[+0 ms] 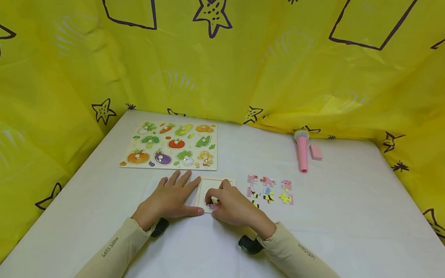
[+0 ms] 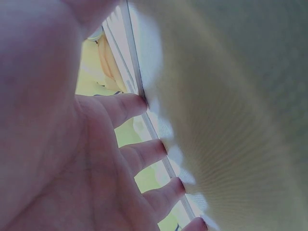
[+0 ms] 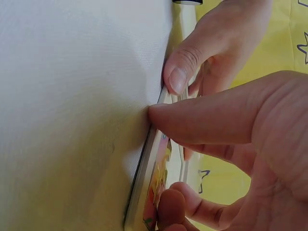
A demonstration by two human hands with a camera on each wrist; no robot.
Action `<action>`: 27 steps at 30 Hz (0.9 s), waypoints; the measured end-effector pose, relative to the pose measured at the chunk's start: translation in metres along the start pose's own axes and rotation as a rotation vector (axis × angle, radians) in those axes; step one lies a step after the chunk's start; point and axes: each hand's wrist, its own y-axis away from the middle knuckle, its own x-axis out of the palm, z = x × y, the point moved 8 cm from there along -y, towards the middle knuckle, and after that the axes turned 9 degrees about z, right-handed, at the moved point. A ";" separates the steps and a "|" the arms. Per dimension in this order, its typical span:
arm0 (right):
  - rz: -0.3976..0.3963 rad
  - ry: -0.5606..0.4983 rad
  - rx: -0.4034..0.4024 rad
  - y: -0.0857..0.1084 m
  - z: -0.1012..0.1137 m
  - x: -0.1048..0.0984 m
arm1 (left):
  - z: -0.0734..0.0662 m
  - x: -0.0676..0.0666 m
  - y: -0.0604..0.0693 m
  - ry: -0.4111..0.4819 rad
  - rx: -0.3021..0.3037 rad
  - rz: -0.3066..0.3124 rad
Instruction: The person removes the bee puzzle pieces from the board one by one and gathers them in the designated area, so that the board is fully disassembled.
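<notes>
A small pale puzzle tray (image 1: 204, 189) lies at the middle of the table, with colourful jigsaw pieces (image 1: 214, 205) in its near part. My left hand (image 1: 169, 198) is spread flat at the tray's left side, its thumb at the near left corner. In the left wrist view, its fingertips (image 2: 159, 147) touch the white tabletop. My right hand (image 1: 234, 205) arches over the tray with bent fingers. The right wrist view shows its straight thumb (image 3: 202, 117) against the tray's near edge and other fingertips (image 3: 172, 208) on the pieces. No lifted piece shows between thumb and fingers.
Loose jigsaw pieces (image 1: 268, 194) lie right of the tray. Behind the left hand is a vegetable knob-puzzle board (image 1: 173, 154). A pink microphone (image 1: 303, 154) and a pink block (image 1: 316, 152) lie at the back right. A yellow patterned curtain (image 1: 228, 69) surrounds the table (image 1: 341, 229).
</notes>
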 end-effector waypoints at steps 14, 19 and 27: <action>-0.016 -0.075 -0.027 0.003 -0.004 0.000 | 0.000 0.000 -0.001 -0.015 0.002 -0.009; -0.020 -0.081 -0.077 0.005 -0.004 -0.001 | 0.000 0.000 -0.001 -0.017 0.002 -0.007; -0.064 -0.089 -0.136 0.008 -0.005 -0.004 | -0.002 0.000 0.001 -0.017 0.008 -0.003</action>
